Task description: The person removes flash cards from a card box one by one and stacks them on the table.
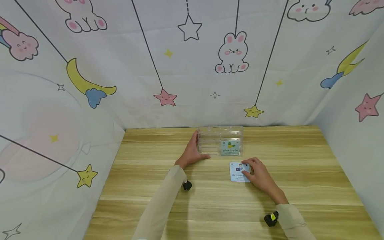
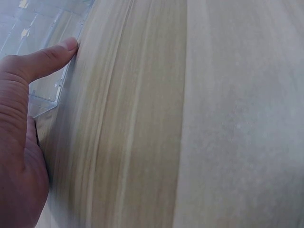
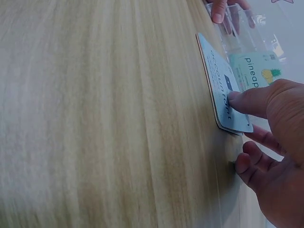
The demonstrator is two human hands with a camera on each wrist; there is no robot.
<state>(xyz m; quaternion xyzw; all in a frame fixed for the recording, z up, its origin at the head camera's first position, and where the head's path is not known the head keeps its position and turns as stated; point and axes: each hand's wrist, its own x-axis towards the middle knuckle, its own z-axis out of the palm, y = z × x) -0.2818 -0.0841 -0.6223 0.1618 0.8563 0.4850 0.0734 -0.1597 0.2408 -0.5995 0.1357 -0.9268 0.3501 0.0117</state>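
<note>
My left hand [image 1: 191, 153] holds the left side of a clear plastic compartment box [image 1: 209, 136], with the thumb along its front edge and the fingers along its side. In the box's front right compartment stands a green pineapple flash card [image 1: 230, 150]. Just in front of the box, my right hand [image 1: 260, 176] pinches a small stack of pale blue cards by its right edge, the top one an accountant flash card [image 1: 235, 175]. In the right wrist view the thumb presses on the face of the accountant card [image 3: 217, 78], and another card's edge shows beneath it.
The box stands at the back of a wood-grain table [image 1: 144, 173], close to a white cartoon-printed curtain [image 1: 192, 110]. Similar fabric hangs along the left and right sides. A small black camera sits at each wrist.
</note>
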